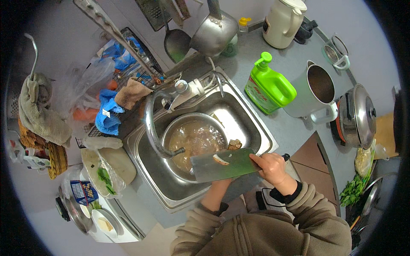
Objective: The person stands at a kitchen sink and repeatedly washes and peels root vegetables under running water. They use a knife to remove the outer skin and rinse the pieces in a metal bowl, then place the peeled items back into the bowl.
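My right hand (272, 168) grips the black handle of a cleaver (208, 166), one finger resting along the broad blade. The blade lies flat over the near edge of the sink, with a small white-and-brown peeling or slice (221, 160) stuck on it. My left hand (221, 184) is mostly hidden under the blade, so what its fingers do cannot be made out. Beyond the blade, a round metal bowl of murky water (195, 134) stands in the steel sink (256, 140). A brown, knobbly piece (234, 144) shows between the bowl and the blade.
A curved faucet (150, 128) arches over the bowl. Right of the sink stand a green detergent bottle (269, 86), a pitcher (312, 89) and a lidded pot (358, 118). A cutting board (126, 166) and blue cloth (108, 112) are at left; a ladle (214, 35) hangs above.
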A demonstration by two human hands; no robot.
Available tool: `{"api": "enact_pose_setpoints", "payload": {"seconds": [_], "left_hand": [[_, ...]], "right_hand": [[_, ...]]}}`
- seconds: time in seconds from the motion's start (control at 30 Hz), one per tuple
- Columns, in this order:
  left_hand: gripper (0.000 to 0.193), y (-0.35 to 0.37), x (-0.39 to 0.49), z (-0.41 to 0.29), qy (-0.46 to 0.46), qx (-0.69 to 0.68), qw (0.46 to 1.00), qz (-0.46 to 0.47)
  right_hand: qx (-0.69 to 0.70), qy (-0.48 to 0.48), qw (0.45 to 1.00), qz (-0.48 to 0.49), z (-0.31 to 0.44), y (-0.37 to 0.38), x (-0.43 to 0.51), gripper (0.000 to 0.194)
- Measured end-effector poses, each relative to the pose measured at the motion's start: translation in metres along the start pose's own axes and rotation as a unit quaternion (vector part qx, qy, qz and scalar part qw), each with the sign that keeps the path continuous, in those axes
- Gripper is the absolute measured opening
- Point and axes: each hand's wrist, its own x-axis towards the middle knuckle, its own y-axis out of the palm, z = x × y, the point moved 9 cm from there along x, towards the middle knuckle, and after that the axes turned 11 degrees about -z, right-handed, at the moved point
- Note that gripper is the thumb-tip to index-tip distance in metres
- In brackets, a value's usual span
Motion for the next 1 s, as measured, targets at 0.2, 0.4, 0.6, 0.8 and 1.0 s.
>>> {"api": "enact_pose_setpoints", "payload": {"seconds": [0.2, 0.4, 0.6, 0.8, 1.0], "left_hand": [[0.049, -0.032, 0.001, 0.015, -0.190, -0.218, 0.956, 0.060], [0.054, -0.107, -0.001, 0.013, -0.183, -0.269, 0.926, -0.193], [0.050, -0.053, -0.012, 0.034, -0.257, -0.359, 0.891, -0.110], [0.036, -0.015, -0.020, -0.003, 0.058, 0.062, 0.991, -0.101], [0.046, -0.026, -0.022, -0.010, 0.051, 0.026, 0.992, -0.115]], "right_hand": [[-0.061, 0.041, 0.997, -0.015, -0.022, 0.011, -0.013, 0.038], [0.002, 0.252, 0.968, 0.016, -0.092, 0.023, -0.026, 0.026], [0.030, 0.150, 0.987, -0.040, -0.033, 0.003, -0.017, 0.035], [0.075, 0.064, 0.994, -0.048, 0.014, -0.009, 0.005, 0.046], [0.070, 0.087, 0.993, -0.035, 0.007, 0.003, -0.003, 0.041]]}}
